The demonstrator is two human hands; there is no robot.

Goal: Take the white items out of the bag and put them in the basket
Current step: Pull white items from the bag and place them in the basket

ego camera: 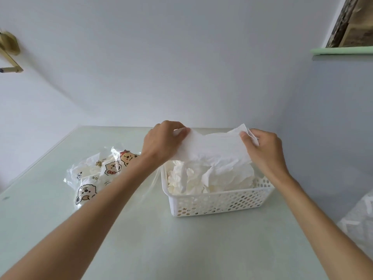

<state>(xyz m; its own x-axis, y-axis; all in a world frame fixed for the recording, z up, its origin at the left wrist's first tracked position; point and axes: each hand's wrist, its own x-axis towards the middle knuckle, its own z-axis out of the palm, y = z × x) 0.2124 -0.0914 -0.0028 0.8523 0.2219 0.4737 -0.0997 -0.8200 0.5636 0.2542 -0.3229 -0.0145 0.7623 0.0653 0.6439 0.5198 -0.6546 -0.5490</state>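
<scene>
Two bare forearms reach away from the camera over a pale green counter [141, 239]. The left hand [161, 141] and right hand [262, 148] each pinch one end of a white tissue sheet [212, 147], stretched left to right directly above a white perforated basket [218, 201] already heaped with tissues. The printed plastic bag [96, 174] lies left of the basket, nearer the left hand.

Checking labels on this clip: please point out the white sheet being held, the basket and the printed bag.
white sheet [212, 146], head view, middle of the sheet stretched between both hands.
basket [220, 201], head view, perforated near wall.
printed bag [90, 178], head view, clear plastic with cartoon prints.
</scene>
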